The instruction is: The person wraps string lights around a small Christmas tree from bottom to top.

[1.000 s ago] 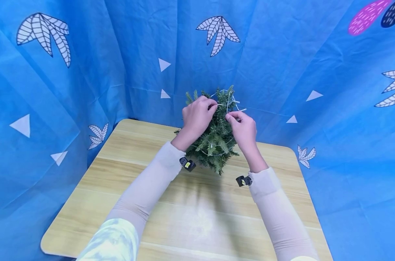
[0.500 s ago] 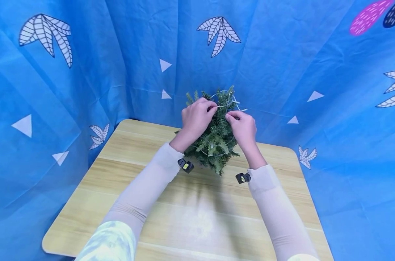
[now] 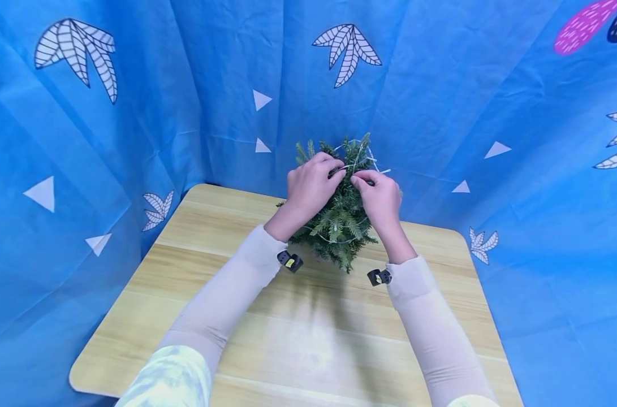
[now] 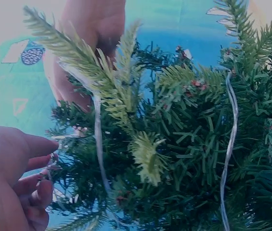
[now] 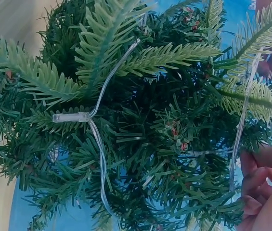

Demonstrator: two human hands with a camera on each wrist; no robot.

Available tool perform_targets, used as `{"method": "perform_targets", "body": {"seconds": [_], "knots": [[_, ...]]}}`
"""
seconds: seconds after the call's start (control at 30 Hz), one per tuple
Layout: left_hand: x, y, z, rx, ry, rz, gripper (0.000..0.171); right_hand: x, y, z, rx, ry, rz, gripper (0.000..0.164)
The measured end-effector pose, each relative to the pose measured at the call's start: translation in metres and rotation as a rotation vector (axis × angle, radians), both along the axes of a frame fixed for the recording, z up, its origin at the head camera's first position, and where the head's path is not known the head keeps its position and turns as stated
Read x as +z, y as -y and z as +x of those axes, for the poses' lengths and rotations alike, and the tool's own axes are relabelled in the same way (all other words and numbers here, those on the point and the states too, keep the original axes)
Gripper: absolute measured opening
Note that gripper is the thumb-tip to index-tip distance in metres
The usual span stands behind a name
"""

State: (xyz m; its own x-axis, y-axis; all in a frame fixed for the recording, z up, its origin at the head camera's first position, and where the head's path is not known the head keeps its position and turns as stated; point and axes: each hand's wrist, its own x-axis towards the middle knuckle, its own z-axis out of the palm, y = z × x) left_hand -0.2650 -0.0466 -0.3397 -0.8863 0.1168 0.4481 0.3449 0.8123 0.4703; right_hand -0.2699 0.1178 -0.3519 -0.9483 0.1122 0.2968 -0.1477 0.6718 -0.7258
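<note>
A small artificial Christmas tree (image 3: 339,226) stands at the table's far side. A clear string of fairy lights (image 3: 364,161) winds round its branches, with a small bulb (image 5: 71,117) in the right wrist view. At the tree's upper left is my left hand (image 3: 312,183), thumb and forefinger parted beside the wire; in the left wrist view the hand (image 4: 15,178) reaches in among the needles. My right hand (image 3: 382,198) pinches the wire near the upper right side. In the right wrist view that hand (image 5: 268,187) sits against the wire, fingertips partly hidden by foliage.
The tree's base rests on a light wooden table (image 3: 196,316) with rounded corners. A blue printed curtain (image 3: 227,73) hangs close behind the tree and along both sides. Each wrist carries a small black camera (image 3: 290,261).
My left thumb and forefinger have come apart from their pinch on the wire. The right hand stays nearly in place, and the wire by it lies slightly further left.
</note>
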Motion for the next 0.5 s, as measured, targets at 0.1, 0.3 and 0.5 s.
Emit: {"method": "perform_targets", "body": {"seconds": [0.1,0.3,0.5], "knots": [[0.002,0.002,0.006,-0.012,-0.022,0.008,0.032,0.001,-0.001,0.001,0.016,0.007,-0.022,0.021],[0.006,0.01,0.027,-0.039,-0.04,0.063,0.036,-0.001,-0.008,0.007,0.025,0.008,-0.073,0.023],[-0.006,0.029,0.057,-0.036,-0.032,0.184,0.037,-0.009,-0.02,0.02,0.024,-0.013,-0.128,0.027]]}}
